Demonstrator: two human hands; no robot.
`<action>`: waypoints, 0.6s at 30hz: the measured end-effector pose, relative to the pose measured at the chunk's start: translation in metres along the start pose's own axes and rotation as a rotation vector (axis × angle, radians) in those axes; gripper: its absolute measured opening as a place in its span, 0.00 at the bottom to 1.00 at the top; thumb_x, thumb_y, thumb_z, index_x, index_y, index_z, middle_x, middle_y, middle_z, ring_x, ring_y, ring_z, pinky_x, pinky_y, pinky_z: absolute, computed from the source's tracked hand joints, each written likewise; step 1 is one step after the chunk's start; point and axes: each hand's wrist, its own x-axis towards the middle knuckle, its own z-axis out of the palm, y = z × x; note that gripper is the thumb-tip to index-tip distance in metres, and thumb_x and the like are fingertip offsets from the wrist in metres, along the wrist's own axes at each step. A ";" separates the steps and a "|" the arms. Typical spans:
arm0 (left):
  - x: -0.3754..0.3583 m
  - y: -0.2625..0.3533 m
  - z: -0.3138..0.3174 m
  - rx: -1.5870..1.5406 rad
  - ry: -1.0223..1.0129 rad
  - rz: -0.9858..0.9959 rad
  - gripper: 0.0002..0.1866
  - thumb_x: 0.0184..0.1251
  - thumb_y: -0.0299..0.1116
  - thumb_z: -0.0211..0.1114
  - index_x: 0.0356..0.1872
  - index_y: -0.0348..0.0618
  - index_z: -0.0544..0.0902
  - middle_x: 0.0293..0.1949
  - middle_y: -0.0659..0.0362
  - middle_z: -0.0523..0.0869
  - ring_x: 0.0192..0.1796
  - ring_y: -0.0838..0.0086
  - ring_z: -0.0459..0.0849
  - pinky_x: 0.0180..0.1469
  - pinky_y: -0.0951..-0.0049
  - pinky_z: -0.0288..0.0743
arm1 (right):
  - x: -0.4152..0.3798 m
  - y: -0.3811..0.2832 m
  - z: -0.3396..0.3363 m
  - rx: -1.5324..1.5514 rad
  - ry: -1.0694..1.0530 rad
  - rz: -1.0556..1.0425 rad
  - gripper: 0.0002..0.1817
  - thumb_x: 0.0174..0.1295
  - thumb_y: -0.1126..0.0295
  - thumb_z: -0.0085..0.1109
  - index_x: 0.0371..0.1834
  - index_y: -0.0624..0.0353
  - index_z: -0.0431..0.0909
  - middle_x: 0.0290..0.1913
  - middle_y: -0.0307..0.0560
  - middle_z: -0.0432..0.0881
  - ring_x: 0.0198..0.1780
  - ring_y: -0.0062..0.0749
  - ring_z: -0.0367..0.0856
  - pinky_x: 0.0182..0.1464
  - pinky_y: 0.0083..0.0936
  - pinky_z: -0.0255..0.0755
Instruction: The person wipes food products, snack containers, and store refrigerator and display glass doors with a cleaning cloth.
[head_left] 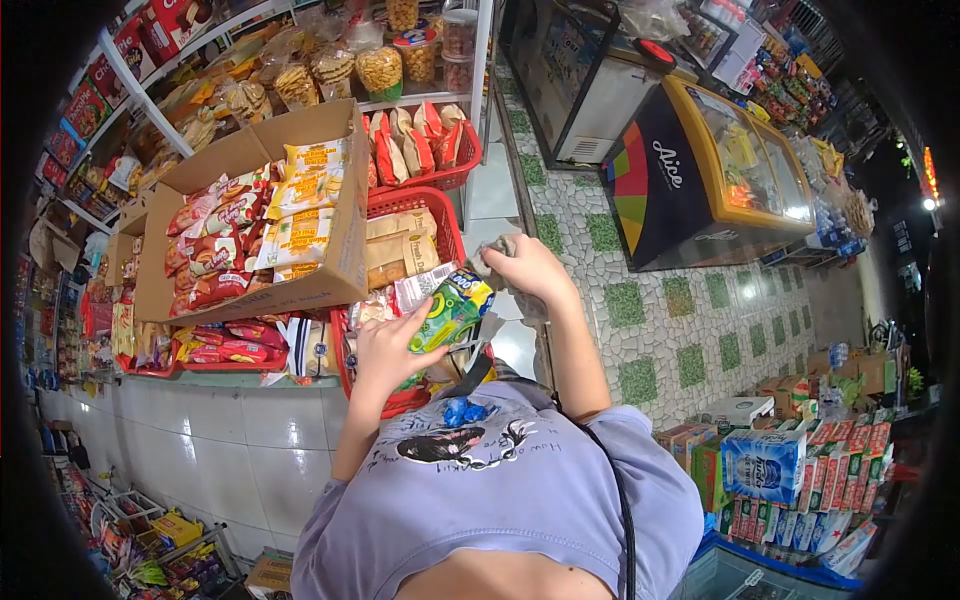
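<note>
My left hand (388, 350) grips a green and yellow packet (452, 312) at its near left side, fingers over the top and thumb along the lower edge. The packet is over a red basket (340, 345) with other packages, partly hidden beneath it. My right hand (530, 268) is closed on a crumpled grey cloth (492, 255), just right of the packet. Brown paper-wrapped packages (400, 248) lie in another red basket (450, 215) beyond the packet. A cardboard box (335, 275) with red and yellow snack packets stands to the left.
A third red basket (468, 155) holds red and tan bags further back. Shelves (150, 95) with snacks and jars rise behind the box. Across the patterned floor (665, 310) stands an Aice freezer (655, 175). Stacked boxed goods (765, 468) are at the lower right.
</note>
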 end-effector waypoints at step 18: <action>-0.007 -0.030 0.035 -1.857 -0.464 -0.189 0.32 0.46 0.49 0.60 0.49 0.39 0.66 0.37 0.49 0.77 0.32 0.66 0.78 0.34 0.73 0.73 | -0.016 -0.013 -0.005 0.612 0.030 -0.507 0.18 0.38 0.60 0.55 0.28 0.64 0.72 0.23 0.40 0.73 0.26 0.20 0.69 0.29 0.16 0.63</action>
